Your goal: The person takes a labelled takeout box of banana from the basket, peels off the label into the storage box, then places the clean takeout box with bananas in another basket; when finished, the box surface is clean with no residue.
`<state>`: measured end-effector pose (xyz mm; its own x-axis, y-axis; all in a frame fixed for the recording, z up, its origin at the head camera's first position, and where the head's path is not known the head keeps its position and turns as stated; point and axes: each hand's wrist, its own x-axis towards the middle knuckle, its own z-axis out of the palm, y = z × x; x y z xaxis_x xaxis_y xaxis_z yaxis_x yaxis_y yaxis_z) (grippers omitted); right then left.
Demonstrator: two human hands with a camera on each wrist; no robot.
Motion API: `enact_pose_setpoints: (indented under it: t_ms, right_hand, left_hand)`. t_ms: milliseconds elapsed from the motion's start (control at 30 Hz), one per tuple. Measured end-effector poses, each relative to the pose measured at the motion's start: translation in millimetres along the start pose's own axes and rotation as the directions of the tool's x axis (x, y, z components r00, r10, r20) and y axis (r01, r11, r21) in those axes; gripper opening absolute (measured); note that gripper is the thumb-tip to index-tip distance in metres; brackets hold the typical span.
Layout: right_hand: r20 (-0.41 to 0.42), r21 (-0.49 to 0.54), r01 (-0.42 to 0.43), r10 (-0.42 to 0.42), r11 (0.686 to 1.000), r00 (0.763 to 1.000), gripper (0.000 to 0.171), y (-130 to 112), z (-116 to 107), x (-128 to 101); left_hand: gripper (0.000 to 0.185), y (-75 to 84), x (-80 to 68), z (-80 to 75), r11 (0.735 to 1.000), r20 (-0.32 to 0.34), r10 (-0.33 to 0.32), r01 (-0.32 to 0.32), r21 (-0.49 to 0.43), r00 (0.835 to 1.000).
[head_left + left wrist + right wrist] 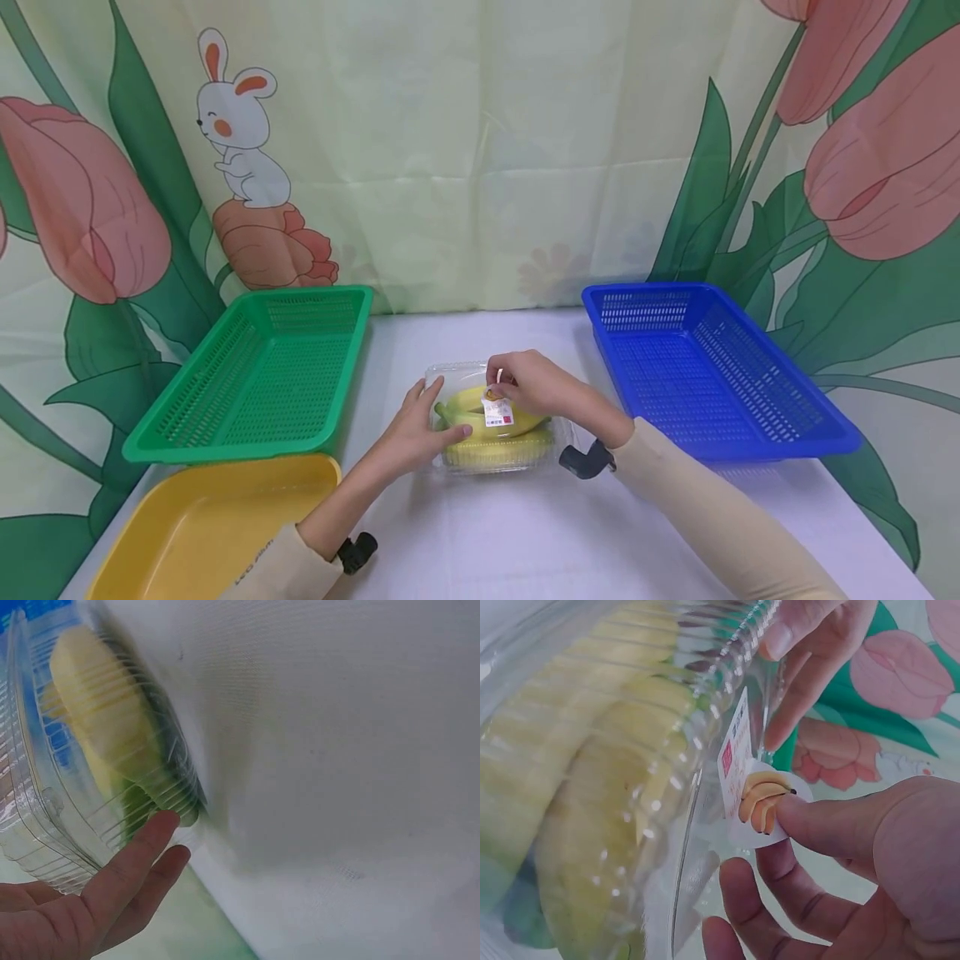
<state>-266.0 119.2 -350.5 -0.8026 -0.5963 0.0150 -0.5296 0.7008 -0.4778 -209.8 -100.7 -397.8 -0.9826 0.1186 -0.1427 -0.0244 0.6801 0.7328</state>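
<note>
A clear plastic box with yellow bananas inside lies in the middle of the white table. My left hand rests against the box's left end with its fingers straight; in the left wrist view those fingers touch the ribbed box beside the bananas. My right hand is on top of the box and pinches the label sticker. In the right wrist view my thumb presses the round banana sticker at the box lid's edge.
A green basket stands at the back left, a blue basket at the back right, and a yellow tray at the front left. The white table ends at a flower-printed curtain.
</note>
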Motion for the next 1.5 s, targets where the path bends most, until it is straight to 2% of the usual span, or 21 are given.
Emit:
enact_pose_setpoints:
  t_ms: [300, 567, 900, 1067, 1267, 1500]
  right_hand:
    - [-0.029, 0.017, 0.030, -0.029, 0.999, 0.999, 0.007, -0.6, 1.8, -4.7]
    - [-0.032, 0.015, 0.007, -0.007, 1.000, 0.999, 0.005, -4.9, 2.9, -7.7]
    - [-0.040, -0.028, 0.056, -0.057, 0.998, 0.998, 0.005, -9.3, 4.9, -12.5]
    - [-0.048, 0.008, 0.080, -0.080, 0.997, 0.996, 0.007, -10.8, 2.8, -15.4]
    - [-0.049, 0.039, 0.057, -0.055, 0.998, 0.997, 0.006, -11.5, 3.0, -19.8]
    - [-0.102, 0.103, 0.011, 0.000, 0.995, 0.995, 0.004, -3.7, 3.8, -25.5]
  left_hand:
    - [0.096, 0.4, -0.7, -1.4, 1.000, 0.009, 0.007, -0.006, -0.006, 1.000]
    - [0.095, 1.9, -0.7, -4.1, 1.000, 0.015, 0.015, -0.015, 0.001, 1.000]
    - [0.096, -0.8, 0.0, -3.0, 0.999, -0.002, 0.035, -0.035, 0.012, 0.999]
    - [0.095, -2.2, 0.8, -4.9, 0.999, -0.010, 0.039, -0.039, 0.023, 0.999]
    - [0.095, -3.6, -0.3, -7.1, 0.998, -0.001, 0.052, -0.052, 0.019, 0.999]
    - [0.095, -3.2, -1.7, -5.6, 0.998, 0.002, 0.052, -0.052, 0.018, 0.999]
